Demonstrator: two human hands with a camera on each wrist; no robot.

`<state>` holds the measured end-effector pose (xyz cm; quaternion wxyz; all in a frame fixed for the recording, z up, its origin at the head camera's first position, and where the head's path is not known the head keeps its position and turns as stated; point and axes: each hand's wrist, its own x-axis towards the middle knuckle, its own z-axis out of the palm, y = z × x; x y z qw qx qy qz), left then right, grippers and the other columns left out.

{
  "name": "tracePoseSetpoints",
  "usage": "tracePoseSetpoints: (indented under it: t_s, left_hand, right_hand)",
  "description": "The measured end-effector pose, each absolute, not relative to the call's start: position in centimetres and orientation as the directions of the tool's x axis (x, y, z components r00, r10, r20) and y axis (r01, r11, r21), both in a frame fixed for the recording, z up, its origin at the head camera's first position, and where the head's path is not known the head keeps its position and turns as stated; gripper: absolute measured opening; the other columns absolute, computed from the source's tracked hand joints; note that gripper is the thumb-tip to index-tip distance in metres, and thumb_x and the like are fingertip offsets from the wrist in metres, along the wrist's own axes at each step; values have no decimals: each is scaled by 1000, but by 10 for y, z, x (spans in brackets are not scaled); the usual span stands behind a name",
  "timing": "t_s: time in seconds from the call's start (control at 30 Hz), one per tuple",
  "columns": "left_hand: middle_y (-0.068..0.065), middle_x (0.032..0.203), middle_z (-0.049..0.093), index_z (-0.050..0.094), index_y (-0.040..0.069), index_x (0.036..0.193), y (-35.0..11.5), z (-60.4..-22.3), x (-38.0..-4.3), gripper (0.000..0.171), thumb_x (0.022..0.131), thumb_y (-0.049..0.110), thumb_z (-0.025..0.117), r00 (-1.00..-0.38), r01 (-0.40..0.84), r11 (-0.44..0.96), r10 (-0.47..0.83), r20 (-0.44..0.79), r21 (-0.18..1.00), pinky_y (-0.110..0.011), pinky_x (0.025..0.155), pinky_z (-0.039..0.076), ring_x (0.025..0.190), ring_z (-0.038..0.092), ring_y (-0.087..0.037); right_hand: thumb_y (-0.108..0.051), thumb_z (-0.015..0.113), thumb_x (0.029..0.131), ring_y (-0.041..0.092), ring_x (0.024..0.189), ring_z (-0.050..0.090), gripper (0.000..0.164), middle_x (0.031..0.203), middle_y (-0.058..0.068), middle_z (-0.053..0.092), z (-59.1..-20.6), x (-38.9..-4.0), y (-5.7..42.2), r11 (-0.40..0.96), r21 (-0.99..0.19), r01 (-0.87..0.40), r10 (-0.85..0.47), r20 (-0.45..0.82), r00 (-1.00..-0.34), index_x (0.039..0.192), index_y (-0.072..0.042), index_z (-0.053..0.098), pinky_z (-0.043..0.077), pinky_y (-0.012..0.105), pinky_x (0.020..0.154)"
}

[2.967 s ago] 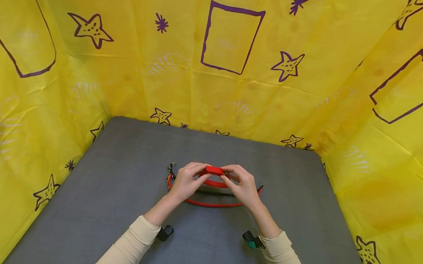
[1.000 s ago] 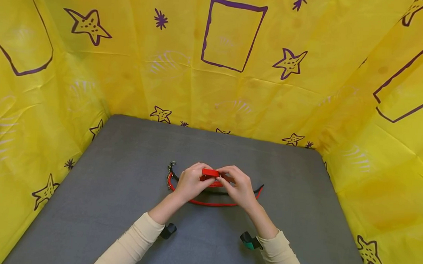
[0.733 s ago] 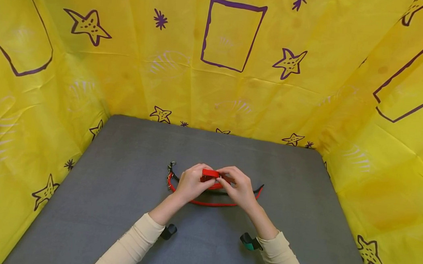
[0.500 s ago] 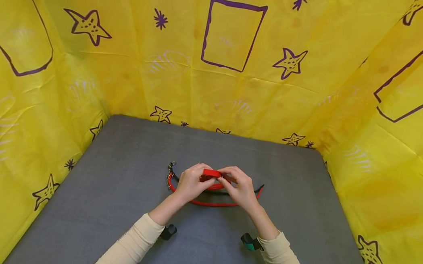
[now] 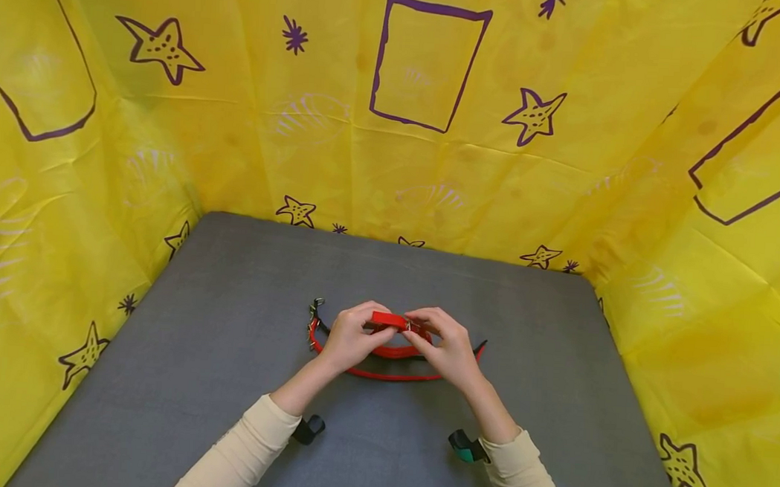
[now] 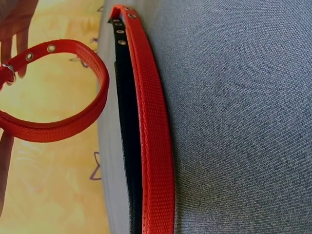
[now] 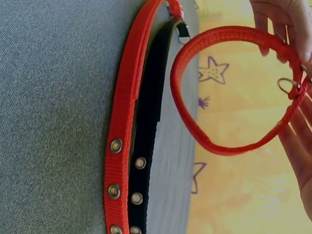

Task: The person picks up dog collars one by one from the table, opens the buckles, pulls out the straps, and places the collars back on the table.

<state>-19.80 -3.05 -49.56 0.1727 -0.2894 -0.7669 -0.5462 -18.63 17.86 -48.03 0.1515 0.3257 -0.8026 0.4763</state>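
Observation:
A red dog collar (image 5: 388, 319) is bent into a loop and held just above the table by both hands. My left hand (image 5: 351, 336) pinches its band on the left. The thumb and fingers of my right hand (image 5: 449, 344) pinch it near the metal buckle and ring (image 7: 286, 86). Eyelets show along part of the held band in the left wrist view. Below the loop, a second red collar (image 6: 155, 146) lies on the table, curved alongside a black collar (image 7: 152, 92). Both lying collars have metal eyelets, and my forearms partly cover them in the head view.
The grey table (image 5: 220, 382) has yellow cloth (image 5: 235, 145) with purple drawings around its back and sides. Black straps, one (image 5: 309, 429) on the left wrist and one (image 5: 467, 446) on the right, jut inward from the cuffs.
Over the last half second my right hand has shifted slightly right. The buckle now shows between the hands, and the held loop hangs a little lower. The collars on the table stay put.

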Motion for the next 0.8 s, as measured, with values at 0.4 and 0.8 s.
tracePoseSetpoints:
  t_s: [0.4, 0.8]
  left_hand:
    - [-17, 87, 69, 71, -6, 85, -33, -467, -183, 10, 78, -12, 74, -797, 599, 184, 239, 555, 780, -41, 69, 59, 77, 67, -31]
    - [-6, 88, 71, 74, 5, 86, -40, -494, -197, 13, 77, -4, 79, -813, 576, 178, 226, 537, 798, -26, 70, 57, 77, 66, -15]
  right_hand:
    - [11, 73, 80, 34, 84, 67, 20, 95, 20, 67, -453, -172, 171, 307, -676, -670, -385, 556, -737, 99, 7, 68, 57, 49, 75]
    - [11, 72, 81, 31, 85, 68, 18, 95, 18, 67, -456, -173, 173, 292, -703, -648, -415, 518, -748, 99, 7, 67, 57, 46, 76]
